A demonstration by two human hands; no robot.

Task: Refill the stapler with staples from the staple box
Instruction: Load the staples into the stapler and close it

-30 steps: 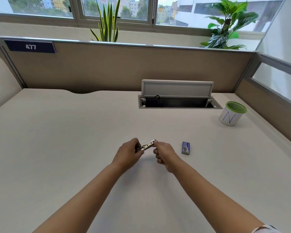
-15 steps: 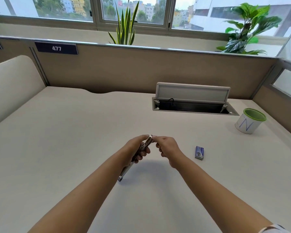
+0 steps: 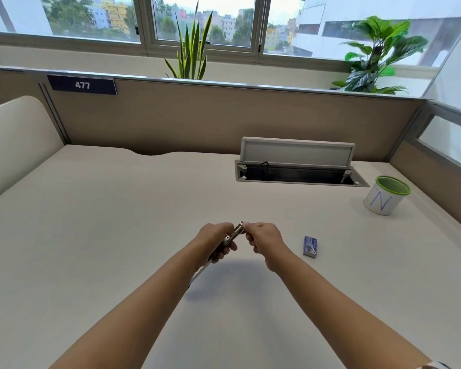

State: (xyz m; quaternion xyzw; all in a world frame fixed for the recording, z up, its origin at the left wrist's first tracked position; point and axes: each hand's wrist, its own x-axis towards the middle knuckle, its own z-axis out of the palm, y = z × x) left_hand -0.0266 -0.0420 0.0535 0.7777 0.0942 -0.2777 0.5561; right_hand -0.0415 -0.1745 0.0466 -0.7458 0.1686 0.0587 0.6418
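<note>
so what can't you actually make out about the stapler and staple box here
- Stapler, head view: mostly hidden by the left hand and forearm; staples inside cannot be seen.
- Right hand: what its fingertips pinch at the stapler's tip is too small.
- Staple box: print unreadable, contents hidden.

1. The desk (image 3: 104,222) has a pale, off-white top, bounded by tan partition panels at the back and right.
2. A small blue staple box (image 3: 310,246) lies flat on it, right of centre.
3. A white cup (image 3: 385,199) with a green rim and a blue "N" stands near the right edge.
4. A cable hatch (image 3: 298,173) is set into the top at the back, its lid raised.
</note>
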